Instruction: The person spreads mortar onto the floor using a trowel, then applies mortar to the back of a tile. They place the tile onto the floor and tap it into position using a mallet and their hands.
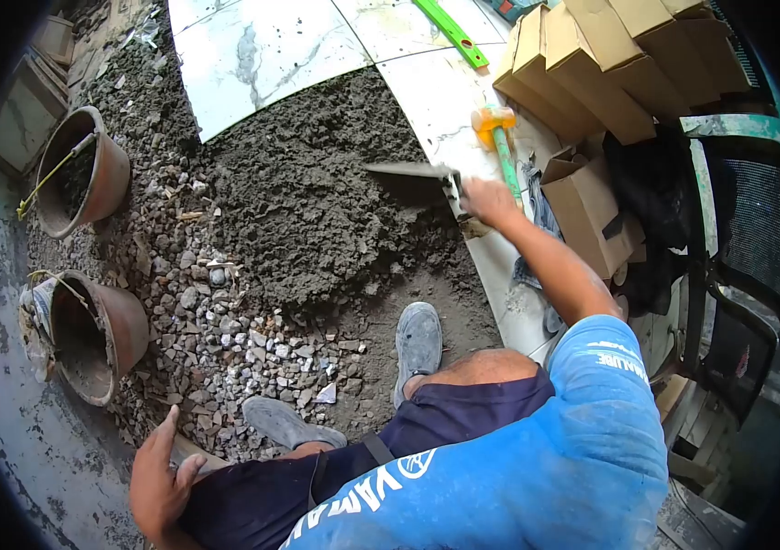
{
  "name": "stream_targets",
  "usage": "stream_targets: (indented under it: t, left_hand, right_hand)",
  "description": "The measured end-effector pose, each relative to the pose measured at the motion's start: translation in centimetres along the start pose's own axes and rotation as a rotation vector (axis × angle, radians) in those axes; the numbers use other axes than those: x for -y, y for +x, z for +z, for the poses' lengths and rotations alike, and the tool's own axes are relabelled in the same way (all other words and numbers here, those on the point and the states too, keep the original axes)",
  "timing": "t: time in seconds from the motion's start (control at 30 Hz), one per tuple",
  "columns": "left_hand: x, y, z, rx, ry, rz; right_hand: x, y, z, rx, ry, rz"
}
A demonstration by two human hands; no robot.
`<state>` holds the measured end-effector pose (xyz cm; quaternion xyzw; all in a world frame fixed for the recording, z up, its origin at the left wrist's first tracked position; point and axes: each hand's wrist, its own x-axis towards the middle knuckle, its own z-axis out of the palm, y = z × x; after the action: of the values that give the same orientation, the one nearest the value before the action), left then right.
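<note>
My right hand is closed round the handle of a trowel, whose blade points left over the dark, damp mortar. The blade is close to the edge of the white marbled tiles. My left hand is held near my knee at the lower left, fingers apart and nothing in it. Just beyond my right hand, a mallet with an orange head and green handle lies on the tiles.
Two buckets stand at the left beside gravel. A green level lies on the tiles. Cardboard boxes and a black mesh chair are at the right. My shoes rest on the ground.
</note>
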<state>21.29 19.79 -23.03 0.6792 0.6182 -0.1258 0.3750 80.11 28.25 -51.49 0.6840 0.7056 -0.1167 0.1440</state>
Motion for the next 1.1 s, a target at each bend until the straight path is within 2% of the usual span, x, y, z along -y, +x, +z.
stream_targets:
  t: [0.13,0.23,0.27,0.37,0.43,0.47,0.57,0.6,0.73,0.8,0.87,0.93,1.07,1.1]
  left_hand:
    - [1.5,-1.0,0.4,0.018,-0.055,0.030]
    - [0.8,-0.6,-0.2,0.070,-0.004,-0.066]
    - [0.7,-0.4,0.0,0.048,0.050,-0.013]
    - [-0.8,0.3,-0.7,0.082,0.004,-0.086]
    - [-0.4,0.2,-0.2,0.055,0.035,0.038]
    - [-0.4,0.0,-0.3,0.039,0.028,0.031]
    - [-0.4,-0.5,-0.4,0.079,0.012,-0.046]
    - [-0.2,-0.8,-0.4,0.077,0.014,-0.057]
    - [0.8,-1.7,-0.1,0.030,0.008,-0.045]
    - [0.9,-1.8,-0.1,0.010,0.003,-0.046]
    - [1.0,-2.2,-0.2,-0.003,-0.002,-0.060]
    - [0.9,-2.4,-0.5,0.049,-0.029,-0.087]
    - [0.5,-1.8,-0.6,0.004,-0.017,-0.077]
    - [0.2,-1.5,-0.7,0.028,-0.018,-0.071]
  right_hand:
    - [0.2,-7.9,0.3,0.057,0.012,-0.045]
    - [3.0,-8.1,-2.3,0.028,0.142,-0.010]
    - [5.2,-7.5,-3.5,0.061,0.175,-0.035]
    - [11.7,-6.2,-4.4,0.445,0.382,-0.253]
    - [16.3,-6.4,-5.1,0.698,0.332,-0.348]
    - [17.4,-6.1,-4.2,0.719,0.305,-0.372]
    - [17.2,-1.2,-4.9,0.727,0.167,-0.311]
    - [15.6,0.6,-4.5,0.685,0.221,-0.359]
    - [10.4,7.0,-6.4,0.525,0.172,-0.285]
    - [8.5,9.1,-7.6,0.451,0.271,-0.249]
    - [8.2,10.3,-8.5,0.343,0.222,-0.198]
    - [12.2,9.1,-10.8,0.537,0.249,-0.206]
    - [18.4,8.1,-10.2,0.538,0.259,-0.331]
    - [18.4,9.3,-9.8,0.573,0.374,-0.240]
